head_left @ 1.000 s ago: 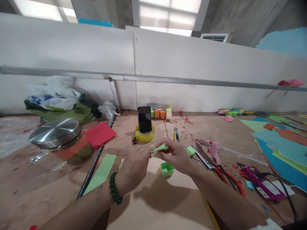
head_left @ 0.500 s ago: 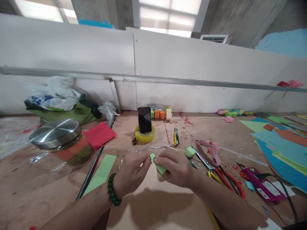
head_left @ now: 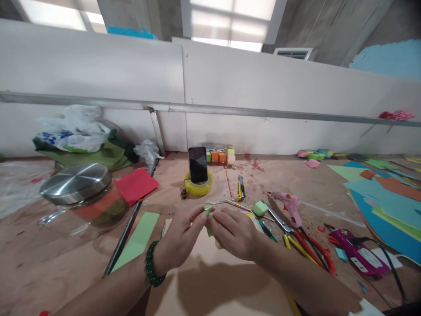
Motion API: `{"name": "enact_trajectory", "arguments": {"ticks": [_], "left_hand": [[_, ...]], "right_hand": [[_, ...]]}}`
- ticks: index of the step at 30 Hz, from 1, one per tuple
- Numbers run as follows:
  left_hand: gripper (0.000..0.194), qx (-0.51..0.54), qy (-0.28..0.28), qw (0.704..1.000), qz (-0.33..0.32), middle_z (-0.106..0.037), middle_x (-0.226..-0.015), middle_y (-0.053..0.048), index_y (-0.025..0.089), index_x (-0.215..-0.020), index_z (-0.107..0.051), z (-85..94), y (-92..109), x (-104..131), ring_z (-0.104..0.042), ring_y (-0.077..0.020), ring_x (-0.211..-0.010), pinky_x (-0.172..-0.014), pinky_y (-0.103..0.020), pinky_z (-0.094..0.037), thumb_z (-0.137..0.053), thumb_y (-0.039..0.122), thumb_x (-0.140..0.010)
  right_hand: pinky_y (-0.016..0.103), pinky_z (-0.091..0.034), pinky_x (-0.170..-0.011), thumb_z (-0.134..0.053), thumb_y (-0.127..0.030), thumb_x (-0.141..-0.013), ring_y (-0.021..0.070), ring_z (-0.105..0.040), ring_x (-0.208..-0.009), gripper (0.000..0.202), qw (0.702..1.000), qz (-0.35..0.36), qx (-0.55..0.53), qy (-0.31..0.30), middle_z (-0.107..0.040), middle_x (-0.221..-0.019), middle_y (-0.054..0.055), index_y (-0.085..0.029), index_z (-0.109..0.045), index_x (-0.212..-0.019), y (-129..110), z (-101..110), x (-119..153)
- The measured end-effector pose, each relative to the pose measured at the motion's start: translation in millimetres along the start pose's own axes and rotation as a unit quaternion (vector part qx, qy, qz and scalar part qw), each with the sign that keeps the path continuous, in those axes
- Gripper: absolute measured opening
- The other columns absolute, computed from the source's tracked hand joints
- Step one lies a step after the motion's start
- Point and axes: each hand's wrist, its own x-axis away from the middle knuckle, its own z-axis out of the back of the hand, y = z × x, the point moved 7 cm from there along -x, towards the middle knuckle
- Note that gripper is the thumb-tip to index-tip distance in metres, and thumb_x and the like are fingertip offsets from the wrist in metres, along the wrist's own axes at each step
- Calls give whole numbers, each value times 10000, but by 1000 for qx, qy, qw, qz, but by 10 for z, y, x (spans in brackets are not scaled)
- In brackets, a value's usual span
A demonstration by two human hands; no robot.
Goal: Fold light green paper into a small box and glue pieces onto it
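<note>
Between my two hands is a small folded piece of light green paper (head_left: 209, 229), partly covered by fingers. My left hand (head_left: 180, 237), with a green bead bracelet at its wrist, pinches the paper's upper end between thumb and fingers. The fingers of my right hand (head_left: 235, 230) are curled round its lower right side. Both hands are above a pale peach sheet (head_left: 210, 289). To the right of my right hand sits a folded light green paper shape (head_left: 260, 208). A light green paper strip (head_left: 140, 239) lies left of my left hand.
A glass jar with a steel lid (head_left: 82, 193) stands left, beside red paper (head_left: 140, 185). A phone (head_left: 198, 164) leans in a yellow tape roll (head_left: 199, 188). Rightward lie a yellow cutter (head_left: 241, 188), scissors (head_left: 279, 218), pink glue gun (head_left: 291, 205) and purple corded device (head_left: 358, 253).
The green paper has turned more upright, and less of it shows. My right hand has shifted slightly left and its fingers are closer to my left hand.
</note>
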Motion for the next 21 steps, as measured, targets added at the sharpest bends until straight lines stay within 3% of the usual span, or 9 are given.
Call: {"name": "enact_trajectory", "arguments": {"ticks": [4,11,13,16,21], "left_hand": [[272,-93,28,994,-43,-557,-585,17,199,-689,-498,28,34,-1,-547,-137,-571,-565,-226,-455,-357,246,-917],[281,-242,20,964,-109,-660,-678,-35,189,-823,-560,-40,20,51,-604,-173,-591,-545,-260,-456,-307,217,-942],[298,-237,-3,966,-105,-673,-702,-46,189,-840,-567,-72,39,54,-623,-182,-624,-578,-271,-477,-292,223,-949],[299,-188,-27,978,-86,-681,-742,-47,195,-840,-569,-84,71,51,-639,-178,-688,-638,-270,-498,-298,249,-955],[335,-191,-38,979,-62,-648,-652,-26,196,-740,-535,-71,37,49,-595,-160,-586,-563,-256,-456,-282,253,-952]], "right_hand": [[305,-538,-668,-413,-36,-844,184,-622,-764,234,991,-85,-101,-11,-656,-807,95,-134,-582,-972,121,-6,-25],[213,-488,-581,-567,-247,-901,117,-578,-656,78,912,-297,-284,-5,-634,-773,27,-184,-606,-924,455,-61,47],[207,-458,-562,-559,-267,-913,112,-563,-635,134,896,-315,-312,-12,-615,-715,9,-189,-610,-817,500,-119,82],[226,-431,-576,-522,-286,-933,114,-533,-621,231,897,-318,-307,5,-579,-671,0,-187,-566,-729,545,-127,115],[232,-435,-577,-500,-342,-943,117,-536,-627,228,881,-339,-327,-37,-574,-728,10,-182,-561,-792,548,-176,141]]}}
